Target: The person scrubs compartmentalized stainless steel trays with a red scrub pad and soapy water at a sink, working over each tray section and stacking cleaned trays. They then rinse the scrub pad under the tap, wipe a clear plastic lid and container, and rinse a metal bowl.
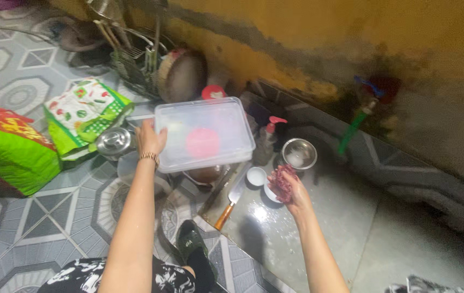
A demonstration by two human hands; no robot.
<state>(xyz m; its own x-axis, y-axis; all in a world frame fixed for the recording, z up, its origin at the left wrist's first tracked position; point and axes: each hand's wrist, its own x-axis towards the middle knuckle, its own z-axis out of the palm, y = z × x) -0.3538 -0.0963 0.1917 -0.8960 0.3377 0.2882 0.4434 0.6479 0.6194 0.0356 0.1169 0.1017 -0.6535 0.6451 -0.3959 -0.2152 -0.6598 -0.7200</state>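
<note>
Overhead, left hand (arm outstretched) under tub

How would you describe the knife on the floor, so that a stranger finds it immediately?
Start at the translucent plastic box that the left hand lifts. Below its right corner a cleaver lies on the wet floor. Its wide blade and orange-brown handle distinguish it from the round white bowls beside it.

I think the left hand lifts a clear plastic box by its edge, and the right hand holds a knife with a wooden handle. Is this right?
Not quite. In the head view the right hand holds a reddish scrubber-like bundle; the knife lies on the wet floor, untouched. The left hand does hold the clear plastic box by its edge.
</note>
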